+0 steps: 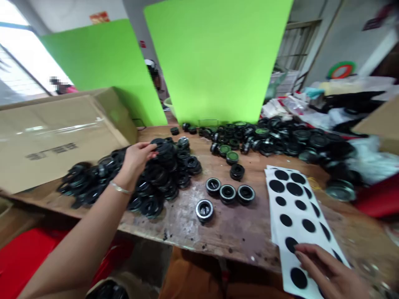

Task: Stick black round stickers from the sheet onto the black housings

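Two tall green boards (218,58) stand at the far side of the scene, the larger one in the middle and a smaller one to the left. In front of them a worn wooden bench (230,232) runs from left to right. On its far left lies a big cardboard box (56,137), closed and taped.

Just right of the box, a heap of black rings (162,174) spreads across the left part of the bench. A second, wider pile of black and green-topped round parts (280,137) lies along the far right.

Near the right edge of the bench lies a white sheet of black round stickers (296,207), running from the middle of the bench toward the near side. The right hand (327,270) rests flat on the near end of this sheet, fingers spread and loose, with a fingertip touching one black dot; it grips nothing.

The left hand (137,155), with a thin bracelet at the wrist, is on top of the left heap, its fingers pinched narrowly on a black ring (158,145) at the top of the pile.

Between the heap and the sheet, three small round caps (229,193) sit in a row, touching or nearly so, and a fourth silver-rimmed cap (204,209) sits alone just nearer.
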`<state>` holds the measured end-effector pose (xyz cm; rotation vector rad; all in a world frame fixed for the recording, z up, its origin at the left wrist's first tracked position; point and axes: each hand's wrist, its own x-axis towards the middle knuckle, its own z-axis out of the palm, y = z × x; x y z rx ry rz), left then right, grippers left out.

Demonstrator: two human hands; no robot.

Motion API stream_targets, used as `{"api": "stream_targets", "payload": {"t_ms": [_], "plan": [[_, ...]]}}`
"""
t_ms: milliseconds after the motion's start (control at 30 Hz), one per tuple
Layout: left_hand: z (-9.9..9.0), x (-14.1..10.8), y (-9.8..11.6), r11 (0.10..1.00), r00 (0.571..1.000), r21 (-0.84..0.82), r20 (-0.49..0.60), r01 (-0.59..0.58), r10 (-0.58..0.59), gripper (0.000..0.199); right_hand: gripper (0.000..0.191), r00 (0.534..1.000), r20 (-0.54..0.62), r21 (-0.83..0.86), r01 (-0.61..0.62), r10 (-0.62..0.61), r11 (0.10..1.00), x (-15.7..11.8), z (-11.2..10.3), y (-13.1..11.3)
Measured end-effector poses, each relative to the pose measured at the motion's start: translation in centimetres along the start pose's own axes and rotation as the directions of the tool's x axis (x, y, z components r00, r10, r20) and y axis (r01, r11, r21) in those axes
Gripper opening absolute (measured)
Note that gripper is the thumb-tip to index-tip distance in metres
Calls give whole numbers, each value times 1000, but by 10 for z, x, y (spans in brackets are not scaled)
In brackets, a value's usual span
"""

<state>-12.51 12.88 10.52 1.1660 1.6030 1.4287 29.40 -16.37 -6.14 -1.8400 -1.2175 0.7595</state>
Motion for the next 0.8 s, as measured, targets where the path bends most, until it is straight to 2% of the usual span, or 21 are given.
{"api": "stream_targets", "payload": {"t_ms": [100,167,267,333,400,467,533,600,633,700,733,800], "plan": [[0,5,-5,998,998,39,38,54,-56,14,37,998,-65,-43,18,-20,999,3,-13,0],[2,0,-6,997,999,61,0,49,-49,20,34,992,-119,-87,40,-50,995,6,-21,4],[5,-21,-3,987,995,150,-81,-50,63,38,29,971,-194,-200,100,-140,975,12,-28,13],[8,-48,-1,958,978,221,-53,-183,199,42,29,941,-252,-289,149,-225,946,15,-27,20],[11,-84,-4,905,942,264,52,-334,333,44,34,902,-300,-366,191,-310,911,18,-22,29],[15,-124,-15,854,898,281,163,-438,408,44,44,880,-318,-431,197,-353,880,21,-12,39],[19,-163,-34,812,863,310,288,-495,415,36,55,878,-311,-503,173,-364,847,22,-1,49],[21,-198,-60,828,830,302,466,-473,305,25,60,877,-294,-580,153,-381,800,23,8,55],[22,-213,-75,862,818,291,534,-416,214,24,61,871,-289,-614,150,-398,775,24,11,58],[26,-240,-105,928,766,286,642,-237,-2,30,60,853,-290,-664,147,-434,734,24,14,59],[28,-251,-120,946,729,283,680,-155,-84,34,59,845,-293,-680,145,-448,719,24,15,59],[31,-267,-148,954,622,285,766,-99,-164,36,57,832,-298,-702,141,-468,698,23,17,58]]}}
